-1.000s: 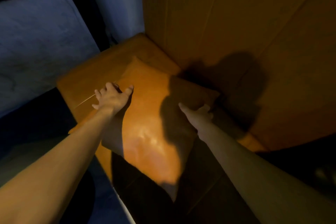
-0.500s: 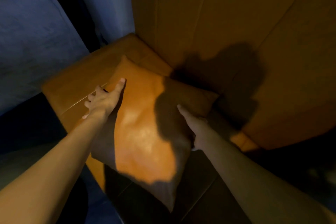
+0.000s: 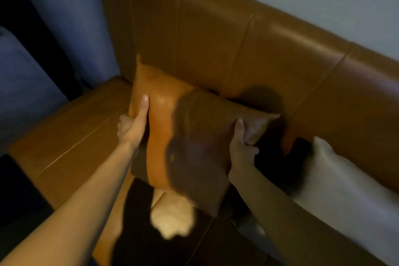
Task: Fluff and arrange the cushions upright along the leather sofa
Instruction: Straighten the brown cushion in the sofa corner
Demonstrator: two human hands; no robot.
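Observation:
A tan leather cushion (image 3: 164, 127) is held up off the seat of the brown leather sofa (image 3: 216, 34), near its left end and close to the backrest. My left hand (image 3: 135, 124) grips the cushion's left edge, thumb on the front face. My right hand (image 3: 241, 147) pinches its right edge near the upper corner. A dark shadow covers the cushion's right half. A pale grey cushion (image 3: 336, 188) leans against the backrest to the right, partly behind my right forearm.
The sofa seat (image 3: 71, 142) stretches left to a blue-grey wall (image 3: 64, 17). Dark floor lies at the lower left. A bright patch of light (image 3: 172, 216) falls on the seat below the held cushion.
Both hands have closed on the tan cushion's side edges and lifted it from lying flat on the seat toward the backrest. The view has swung right, bringing the pale cushion into sight.

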